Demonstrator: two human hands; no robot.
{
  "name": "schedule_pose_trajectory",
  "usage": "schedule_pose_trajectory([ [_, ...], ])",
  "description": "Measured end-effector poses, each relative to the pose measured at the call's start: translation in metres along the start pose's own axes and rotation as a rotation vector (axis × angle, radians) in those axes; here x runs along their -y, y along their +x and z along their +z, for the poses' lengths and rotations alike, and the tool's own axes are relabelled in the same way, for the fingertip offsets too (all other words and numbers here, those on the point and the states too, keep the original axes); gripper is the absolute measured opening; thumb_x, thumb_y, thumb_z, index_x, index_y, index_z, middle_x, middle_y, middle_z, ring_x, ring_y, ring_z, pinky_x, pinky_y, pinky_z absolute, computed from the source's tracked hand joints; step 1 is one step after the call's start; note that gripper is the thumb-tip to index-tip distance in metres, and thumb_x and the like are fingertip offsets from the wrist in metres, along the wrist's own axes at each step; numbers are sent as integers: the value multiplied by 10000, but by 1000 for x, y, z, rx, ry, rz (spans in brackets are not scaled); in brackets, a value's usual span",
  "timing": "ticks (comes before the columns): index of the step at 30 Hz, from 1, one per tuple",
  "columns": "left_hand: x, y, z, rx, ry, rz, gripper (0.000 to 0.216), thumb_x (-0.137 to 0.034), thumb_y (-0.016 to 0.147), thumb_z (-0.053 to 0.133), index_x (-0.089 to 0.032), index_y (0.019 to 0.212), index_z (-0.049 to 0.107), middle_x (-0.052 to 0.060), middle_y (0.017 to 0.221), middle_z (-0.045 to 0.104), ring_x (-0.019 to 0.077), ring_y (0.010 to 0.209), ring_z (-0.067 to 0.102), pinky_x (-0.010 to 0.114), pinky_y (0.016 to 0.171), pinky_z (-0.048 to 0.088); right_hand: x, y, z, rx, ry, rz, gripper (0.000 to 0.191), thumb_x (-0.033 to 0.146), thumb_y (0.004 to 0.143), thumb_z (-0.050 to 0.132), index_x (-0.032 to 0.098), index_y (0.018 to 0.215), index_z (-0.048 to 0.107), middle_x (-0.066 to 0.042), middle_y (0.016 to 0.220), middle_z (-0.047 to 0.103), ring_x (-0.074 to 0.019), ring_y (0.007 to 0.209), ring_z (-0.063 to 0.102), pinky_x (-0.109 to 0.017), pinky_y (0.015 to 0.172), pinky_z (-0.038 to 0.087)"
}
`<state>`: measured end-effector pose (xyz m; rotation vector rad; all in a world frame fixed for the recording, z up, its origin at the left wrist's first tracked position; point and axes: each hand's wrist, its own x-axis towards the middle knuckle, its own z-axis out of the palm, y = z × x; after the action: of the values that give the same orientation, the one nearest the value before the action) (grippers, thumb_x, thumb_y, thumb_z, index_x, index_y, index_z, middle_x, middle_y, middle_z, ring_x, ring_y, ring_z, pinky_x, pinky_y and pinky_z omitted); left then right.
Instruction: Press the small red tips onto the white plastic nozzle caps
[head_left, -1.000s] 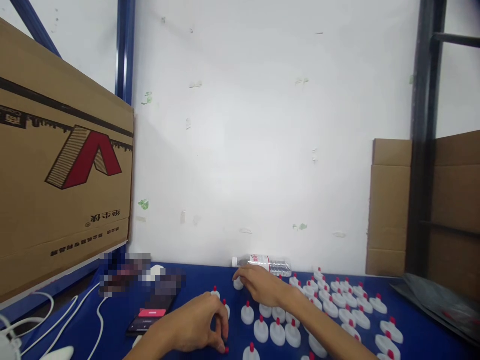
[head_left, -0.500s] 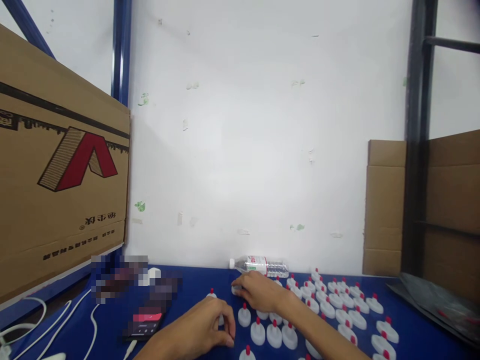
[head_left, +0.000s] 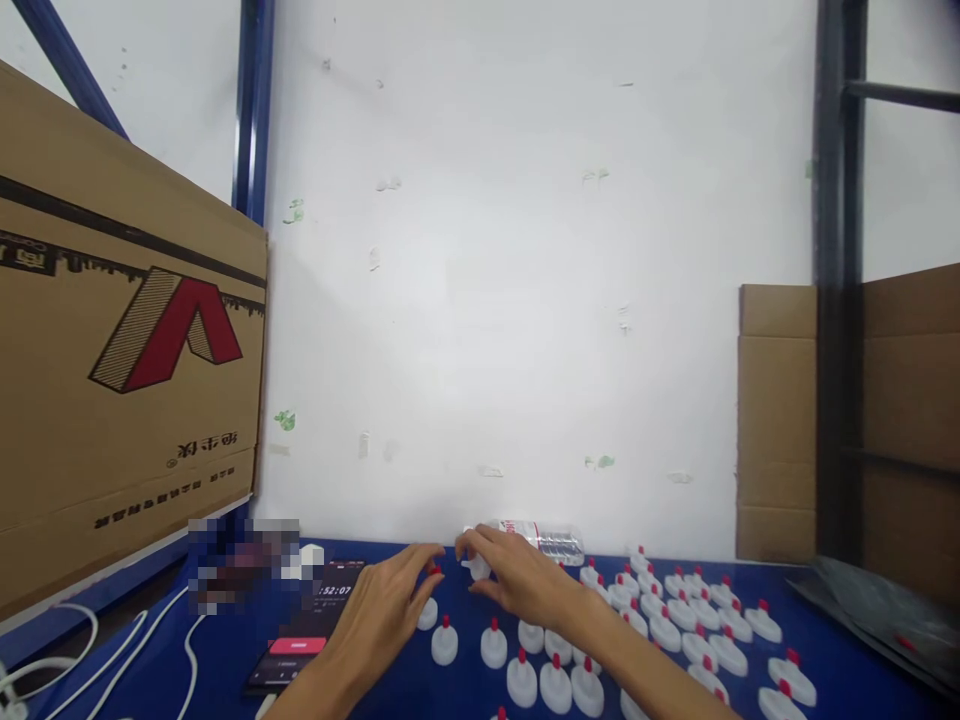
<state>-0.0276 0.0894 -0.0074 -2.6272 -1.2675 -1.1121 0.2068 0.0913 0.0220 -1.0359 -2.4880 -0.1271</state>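
Small squat white bottles with red pointed caps stand on the blue table. My left hand (head_left: 386, 605) has its thumb and forefinger pinched about the red cap of one white bottle (head_left: 427, 614), which is upright at the far left of the group. Another capped bottle (head_left: 445, 645) stands apart, just right of that hand. My right hand (head_left: 517, 580) is closed on a small white bottle (head_left: 478, 568) near the back of the table. Its top is hidden by my fingers, so I cannot see whether it has a cap.
A clear plastic water bottle (head_left: 559, 543) lies along the wall behind my right hand. On the left are a lit phone (head_left: 289, 647), white cables (head_left: 187, 650) and a big cardboard box (head_left: 135, 440). Several more capped bottles (head_left: 666, 632) and a grey plastic bag (head_left: 877, 600) are to the right.
My left hand has moved away from a front bottle, up and left to the red cap of the one behind. The right hand stays near the back. The view has shifted slightly.
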Motion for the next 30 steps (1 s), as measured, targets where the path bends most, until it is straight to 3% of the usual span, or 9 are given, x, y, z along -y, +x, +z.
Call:
schedule_pose_trajectory([
  [5, -5, -2, 1, -44, 61, 70, 287, -286, 1058, 420, -290, 1161, 688, 33, 1052, 720, 198, 823, 720, 243, 660, 457, 10, 3, -6, -16, -51, -92, 441, 108, 917, 674, 283, 1289, 514, -42, 1200, 621, -209, 1027, 662, -302, 847, 504],
  [10, -8, -4, 1, -96, 139, 155, 351, -261, 1072, 389, -320, 1252, 684, 34, 1031, 705, 142, 661, 677, 224, 567, 411, 14, 3, -8, -52, -55, -160, 374, 102, 935, 654, 241, 1251, 511, -64, 1160, 670, -227, 1063, 657, -335, 908, 501],
  [13, -9, -3, 2, -134, 139, 131, 371, -228, 1057, 390, -324, 1246, 694, 33, 1033, 701, 128, 607, 648, 225, 541, 396, 13, 3, -7, -89, -44, -181, 271, 115, 967, 605, 231, 1191, 507, -73, 1154, 674, -229, 1072, 649, -348, 924, 498],
  [17, -9, -2, 3, -162, 108, 73, 360, -220, 1039, 402, -290, 1185, 724, 40, 1021, 710, 131, 595, 652, 225, 534, 404, 14, 4, -3, -132, -25, -211, 154, 101, 997, 503, 220, 1092, 489, -77, 1073, 663, -224, 1020, 640, -337, 883, 505],
  [23, -11, -1, 2, -176, 6, 42, 304, -281, 1051, 415, -269, 1112, 713, 30, 992, 741, 181, 829, 732, 229, 704, 501, 18, 5, 0, -193, 25, -277, 234, 25, 953, 438, 227, 1069, 457, -60, 994, 616, -202, 937, 599, -310, 818, 500],
  [30, -24, -1, -6, -140, -110, 27, 396, -275, 1070, 362, -216, 797, 643, -2, 736, 635, 142, 602, 618, 234, 605, 445, 23, 5, 0, -253, 101, -337, 313, -52, 846, 357, 259, 865, 327, -14, 891, 531, -165, 815, 502, -266, 766, 447],
])
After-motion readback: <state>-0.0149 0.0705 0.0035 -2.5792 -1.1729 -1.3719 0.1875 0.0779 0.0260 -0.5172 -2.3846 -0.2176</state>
